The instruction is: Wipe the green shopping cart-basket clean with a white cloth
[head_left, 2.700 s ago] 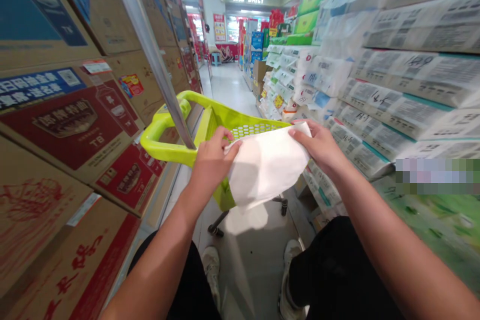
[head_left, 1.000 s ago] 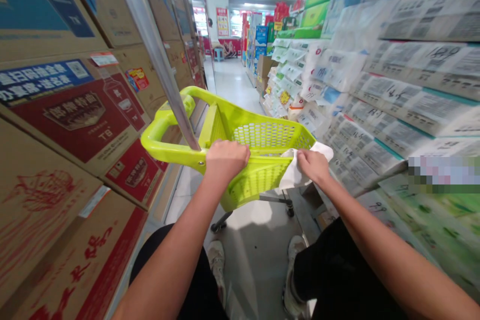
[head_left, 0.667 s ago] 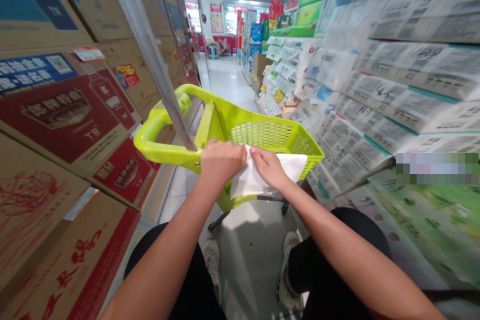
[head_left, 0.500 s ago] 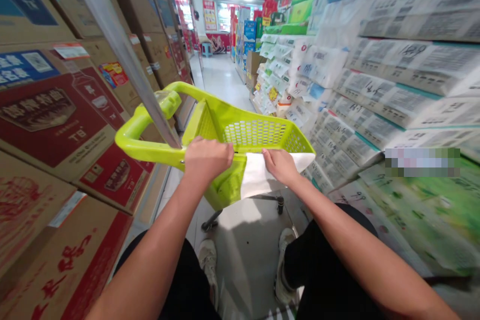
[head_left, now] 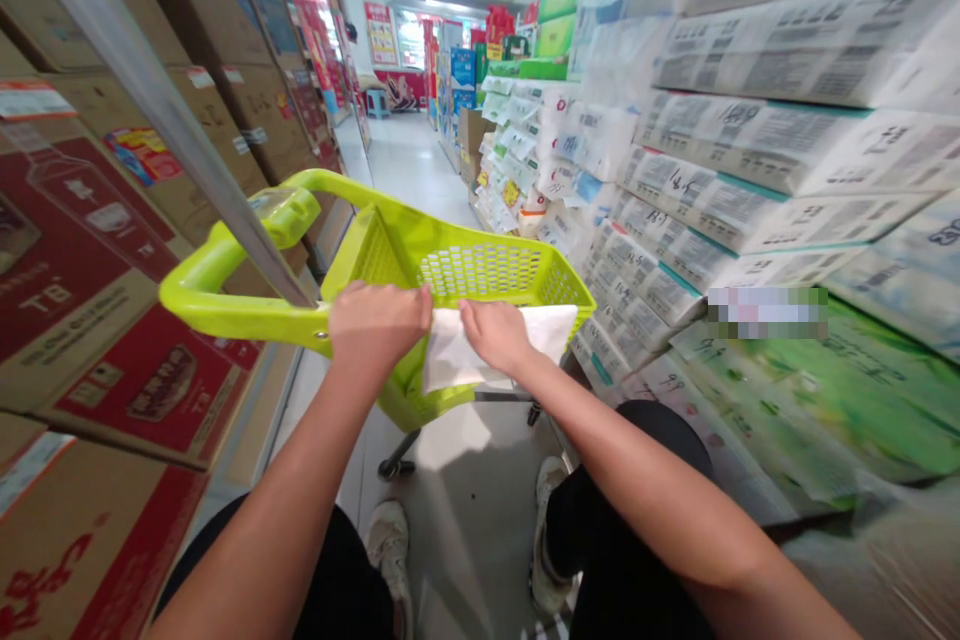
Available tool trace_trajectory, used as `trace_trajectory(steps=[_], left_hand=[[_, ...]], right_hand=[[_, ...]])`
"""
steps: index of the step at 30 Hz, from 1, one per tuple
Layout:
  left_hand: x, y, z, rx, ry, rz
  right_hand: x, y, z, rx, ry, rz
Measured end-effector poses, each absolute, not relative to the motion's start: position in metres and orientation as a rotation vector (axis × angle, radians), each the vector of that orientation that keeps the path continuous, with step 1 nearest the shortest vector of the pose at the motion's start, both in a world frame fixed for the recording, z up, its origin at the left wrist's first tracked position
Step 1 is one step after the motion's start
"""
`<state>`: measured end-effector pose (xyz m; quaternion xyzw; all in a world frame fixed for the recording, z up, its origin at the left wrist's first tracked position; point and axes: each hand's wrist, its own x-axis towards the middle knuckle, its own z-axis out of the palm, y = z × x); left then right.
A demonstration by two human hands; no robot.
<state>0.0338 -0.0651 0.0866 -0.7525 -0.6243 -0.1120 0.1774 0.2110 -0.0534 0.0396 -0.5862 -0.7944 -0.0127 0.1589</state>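
A lime-green shopping cart basket [head_left: 487, 270] with perforated sides stands in front of me. My left hand [head_left: 379, 320] is wrapped over its near rim, close to the handle loop at the left. A white cloth [head_left: 450, 350] hangs over the same rim, on the outer side. Farther right, my right hand [head_left: 496, 332] lies closed on the cloth and presses it to the rim, fingers over the edge. A grey metal pole [head_left: 172, 110] rises from the handle corner towards the upper left.
Stacked cartons [head_left: 120, 370] line the left side. Paper packs [head_left: 712, 210] and a green pack [head_left: 862, 390] are piled at the right, near the basket. A tiled aisle [head_left: 412, 160] runs ahead to a blue stool [head_left: 377, 102]. My shoes are below the cart.
The cart, the cloth and both hands have shifted left in the view, with the shelves and packs shifting left too. Both hands keep their hold, and my right hand is slightly closer to my left.
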Motion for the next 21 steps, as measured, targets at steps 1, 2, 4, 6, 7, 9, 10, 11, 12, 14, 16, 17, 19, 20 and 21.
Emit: trace_trajectory(steps=[1,2,4,6,7,9,10,11,12,14,16,17,19,20,21], left_hand=[[0.033,-0.064,0.086,-2.105,-1.778,-0.333],[0.032,-0.063,0.085,-2.084,-1.787,-0.342],[0.025,-0.059,0.085,-2.054,-1.798,-0.334],[0.015,-0.054,0.085,-2.047,-1.793,-0.304],[0.008,-0.052,0.085,-2.049,-1.785,-0.288],[-0.007,-0.048,0.085,-2.047,-1.770,-0.274],[-0.014,-0.045,0.084,-2.045,-1.762,-0.272],[-0.022,-0.043,0.084,-2.044,-1.753,-0.277],[-0.029,-0.040,0.083,-2.046,-1.741,-0.294],[-0.042,-0.031,0.080,-2.060,-1.718,-0.377],[-0.053,-0.021,0.075,-2.043,-1.736,-0.528],[-0.057,-0.016,0.073,-2.018,-1.761,-0.607],[-0.061,-0.008,0.068,-1.976,-1.804,-0.726],[-0.061,-0.007,0.067,-1.976,-1.810,-0.760],[-0.059,-0.007,0.065,-2.003,-1.806,-0.774]], right_hand=[[0.195,-0.054,0.043,-1.628,-2.289,-0.013],[0.185,-0.054,0.046,-1.593,-2.311,0.006],[0.182,-0.053,0.049,-1.559,-2.359,0.016],[0.202,-0.052,0.048,-1.576,-2.390,-0.022],[0.218,-0.052,0.047,-1.617,-2.393,-0.046],[0.253,-0.053,0.041,-1.740,-2.390,-0.070],[0.270,-0.055,0.038,-1.791,-2.394,-0.068],[0.283,-0.059,0.035,-1.819,-2.404,-0.064],[0.291,-0.063,0.032,-1.829,-2.414,-0.064],[0.295,-0.072,0.027,-1.806,-2.424,-0.069],[0.284,-0.083,0.027,-1.753,-2.429,-0.034],[0.275,-0.089,0.027,-1.706,-2.443,0.011],[0.259,-0.099,0.031,-1.567,-2.494,0.111],[0.253,-0.103,0.033,-1.496,-2.521,0.137],[0.249,-0.106,0.035,-1.443,-2.541,0.133]])
